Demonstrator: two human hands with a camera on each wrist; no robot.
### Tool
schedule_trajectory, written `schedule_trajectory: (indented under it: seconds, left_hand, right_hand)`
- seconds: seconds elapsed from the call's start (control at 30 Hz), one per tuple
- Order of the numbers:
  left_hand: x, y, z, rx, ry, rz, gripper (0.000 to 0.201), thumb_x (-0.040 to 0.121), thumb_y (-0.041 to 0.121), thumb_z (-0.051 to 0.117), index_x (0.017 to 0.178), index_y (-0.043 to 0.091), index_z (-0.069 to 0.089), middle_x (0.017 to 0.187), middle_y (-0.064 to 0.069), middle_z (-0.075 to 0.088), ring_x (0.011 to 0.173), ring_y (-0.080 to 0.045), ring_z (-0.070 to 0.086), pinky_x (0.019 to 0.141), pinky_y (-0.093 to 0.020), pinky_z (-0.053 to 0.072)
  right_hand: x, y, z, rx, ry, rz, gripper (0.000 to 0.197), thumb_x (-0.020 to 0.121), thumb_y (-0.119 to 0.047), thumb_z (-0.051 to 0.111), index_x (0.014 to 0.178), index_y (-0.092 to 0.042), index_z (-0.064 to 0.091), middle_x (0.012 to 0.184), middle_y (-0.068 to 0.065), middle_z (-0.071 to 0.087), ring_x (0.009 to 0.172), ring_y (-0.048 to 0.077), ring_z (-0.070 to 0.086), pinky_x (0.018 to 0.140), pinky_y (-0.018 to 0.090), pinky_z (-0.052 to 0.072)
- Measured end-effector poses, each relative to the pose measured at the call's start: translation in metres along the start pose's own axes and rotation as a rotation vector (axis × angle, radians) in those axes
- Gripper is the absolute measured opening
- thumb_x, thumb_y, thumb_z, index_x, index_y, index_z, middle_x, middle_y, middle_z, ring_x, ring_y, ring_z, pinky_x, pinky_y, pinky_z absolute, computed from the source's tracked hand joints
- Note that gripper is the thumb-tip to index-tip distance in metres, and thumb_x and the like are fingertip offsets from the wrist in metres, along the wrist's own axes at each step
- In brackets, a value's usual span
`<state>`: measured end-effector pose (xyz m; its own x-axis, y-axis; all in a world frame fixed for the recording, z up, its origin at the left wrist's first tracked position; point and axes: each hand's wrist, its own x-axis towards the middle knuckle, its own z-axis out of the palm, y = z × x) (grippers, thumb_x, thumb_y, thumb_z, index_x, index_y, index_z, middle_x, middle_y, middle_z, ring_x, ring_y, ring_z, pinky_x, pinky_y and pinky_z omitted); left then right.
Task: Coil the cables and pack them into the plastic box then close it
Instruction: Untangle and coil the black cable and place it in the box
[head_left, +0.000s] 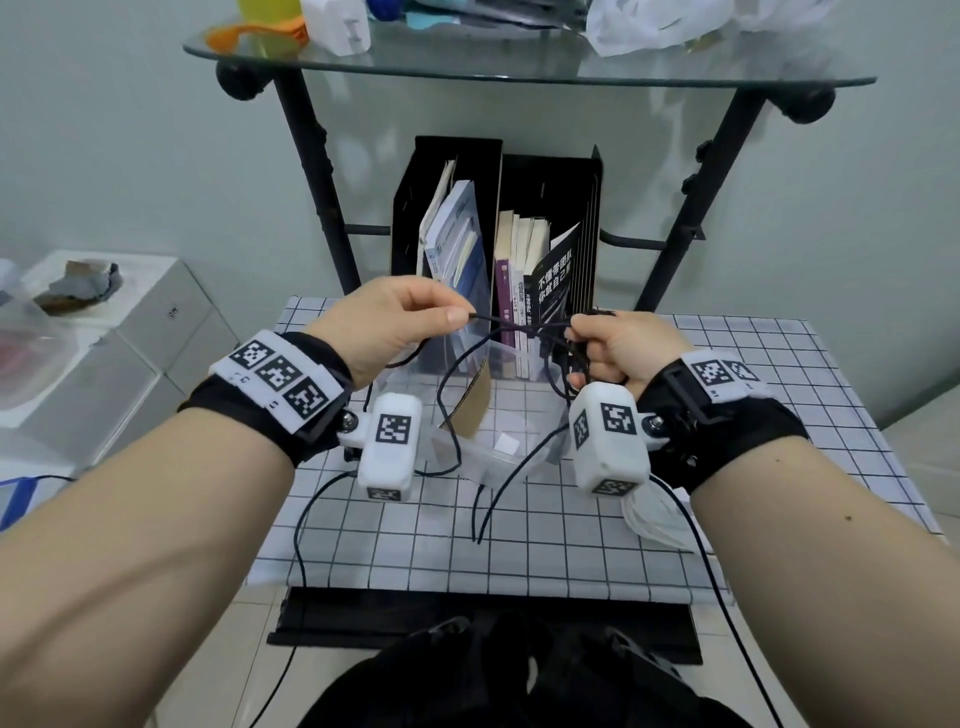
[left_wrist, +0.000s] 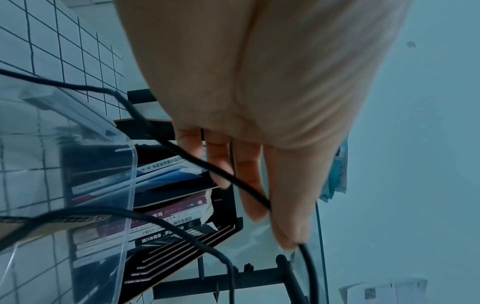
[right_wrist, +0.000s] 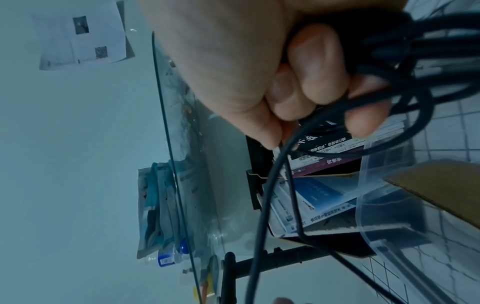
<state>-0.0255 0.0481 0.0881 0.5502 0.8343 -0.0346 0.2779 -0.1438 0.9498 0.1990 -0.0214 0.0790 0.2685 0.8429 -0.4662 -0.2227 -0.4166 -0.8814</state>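
Cable (head_left: 519, 325) part-coiled, held above open plastic box (head_left: 498, 457) on table (head_left: 779, 415); right hand (head_left: 618, 348) grips loops, left hand (head_left: 395, 322) pinches strand; tails hang loose; packing, closing left

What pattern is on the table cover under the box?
White with a black grid of squares; the table cover shows best in the head view.

Above an open clear plastic box (head_left: 498, 452) on a grid-patterned table (head_left: 779, 415), a person's left hand (head_left: 384, 322) pinches a black cable (head_left: 519, 326) stretched taut to the right hand (head_left: 618, 348), which grips a bundle of loops. Slack strands hang across the box; behind it stands a black file holder (head_left: 550, 171) of books.
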Motion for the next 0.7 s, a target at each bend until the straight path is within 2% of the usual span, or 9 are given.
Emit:
schedule_trajectory:
  seconds: [0.1,0.17,0.23,0.27,0.33,0.5,0.57,0.63,0.7]
  left_hand:
    - [-0.003,-0.003,-0.003,-0.039,-0.139,-0.006,0.012,0.072,0.036,0.072,0.08,0.027,0.072,0.077,0.011,0.067,0.078,-0.007,0.058,0.085,-0.027,0.043]
    - [-0.005,-0.005,-0.003,-0.076,-0.225,-0.036,0.005,0.074,0.027,0.073,0.078,0.025,0.072,0.075,0.008,0.067,0.075,-0.008,0.059,0.081,-0.023,0.045]
    - [-0.007,-0.005,-0.002,-0.042,-0.309,-0.062,0.008,0.078,0.014,0.072,0.077,0.022,0.072,0.074,0.008,0.068,0.075,-0.005,0.061,0.078,-0.017,0.046]
    - [-0.008,-0.006,-0.002,-0.006,-0.341,-0.078,0.007,0.075,0.015,0.074,0.076,0.022,0.073,0.075,0.008,0.069,0.076,-0.004,0.061,0.079,-0.016,0.046]
    - [-0.009,-0.007,-0.002,0.061,-0.372,-0.12,0.008,0.066,0.025,0.076,0.074,0.026,0.075,0.079,0.009,0.071,0.081,-0.003,0.063,0.085,-0.016,0.044]
    - [-0.01,-0.011,0.009,0.34,-0.539,-0.238,0.007,0.074,0.026,0.076,0.081,0.029,0.077,0.092,0.007,0.074,0.096,-0.009,0.065,0.104,-0.032,0.04]
    - [-0.011,-0.01,0.015,0.386,-0.602,-0.255,0.009,0.078,0.024,0.075,0.086,0.025,0.077,0.095,0.007,0.074,0.099,-0.009,0.066,0.106,-0.033,0.04]
    - [-0.012,-0.008,0.018,0.392,-0.58,-0.238,0.01,0.081,0.031,0.072,0.088,0.027,0.077,0.096,0.011,0.074,0.098,-0.004,0.065,0.104,-0.028,0.041]
    - [-0.01,-0.004,0.019,0.32,-0.404,-0.165,0.016,0.083,0.037,0.068,0.086,0.024,0.076,0.09,0.009,0.074,0.085,-0.005,0.064,0.09,-0.026,0.046]
  right_hand:
    - [0.001,-0.001,-0.001,0.0,0.055,-0.011,0.018,0.093,-0.013,0.056,0.075,-0.011,0.054,0.034,-0.008,0.026,0.03,0.007,0.018,0.045,0.022,0.051]
    - [0.0,-0.002,-0.001,0.013,0.082,-0.027,0.019,0.093,-0.012,0.056,0.074,-0.011,0.053,0.034,-0.007,0.026,0.03,0.007,0.018,0.047,0.022,0.053]
    - [-0.002,-0.004,-0.001,0.032,0.096,-0.042,0.018,0.093,-0.01,0.055,0.075,-0.01,0.053,0.034,-0.007,0.027,0.031,0.007,0.018,0.048,0.023,0.052]
    - [-0.002,-0.005,-0.002,0.042,0.098,-0.045,0.017,0.093,-0.01,0.055,0.077,-0.01,0.053,0.035,-0.007,0.027,0.032,0.007,0.019,0.048,0.023,0.052]
    - [-0.002,-0.006,-0.002,0.056,0.099,-0.049,0.016,0.094,-0.012,0.055,0.078,-0.01,0.053,0.035,-0.007,0.028,0.032,0.007,0.02,0.048,0.023,0.052]
    - [-0.002,-0.008,0.003,0.095,0.076,-0.077,0.015,0.094,-0.015,0.055,0.08,-0.01,0.053,0.036,-0.007,0.028,0.03,0.007,0.02,0.049,0.022,0.05]
    - [-0.004,-0.009,0.006,0.103,0.059,-0.101,0.014,0.094,-0.013,0.055,0.081,-0.009,0.053,0.036,-0.007,0.028,0.03,0.008,0.02,0.048,0.022,0.048]
    - [-0.007,-0.011,0.009,0.094,0.038,-0.124,0.014,0.094,-0.012,0.055,0.081,-0.009,0.053,0.037,-0.006,0.027,0.031,0.008,0.02,0.047,0.022,0.047]
    - [-0.011,-0.013,0.011,0.075,0.012,-0.14,0.014,0.095,-0.012,0.055,0.081,-0.008,0.053,0.037,-0.006,0.027,0.031,0.008,0.02,0.047,0.023,0.045]
